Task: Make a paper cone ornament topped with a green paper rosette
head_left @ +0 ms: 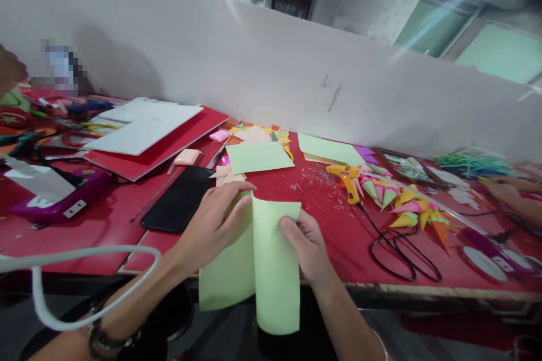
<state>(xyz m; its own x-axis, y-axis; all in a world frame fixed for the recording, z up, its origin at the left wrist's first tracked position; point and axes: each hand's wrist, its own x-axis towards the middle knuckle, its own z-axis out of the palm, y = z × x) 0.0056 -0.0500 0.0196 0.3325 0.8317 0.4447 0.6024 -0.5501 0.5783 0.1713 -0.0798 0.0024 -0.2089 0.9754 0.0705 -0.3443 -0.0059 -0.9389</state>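
A pale green sheet of paper [277, 271] is bent over lengthwise, its lower end hanging past the table's front edge. My right hand [307, 242] pinches the upper right side of the bent part, thumb in front and fingers behind. At the top of the bend, my left hand [220, 217] holds the paper with its fingers stretched and the thumb close to them; part of its grip is hidden. Just beyond lies another green sheet [260, 157]. A black phone [180, 197] rests left of my left hand.
A yellow glue gun [348, 180] with a looped black cord lies right, beside colourful paper cones [406, 206]. White and red boards [146, 124] are stacked left, near a purple power strip [80, 197]. A white cable loop [97, 254] crosses the foreground. Another person's hand [516, 192] is far right.
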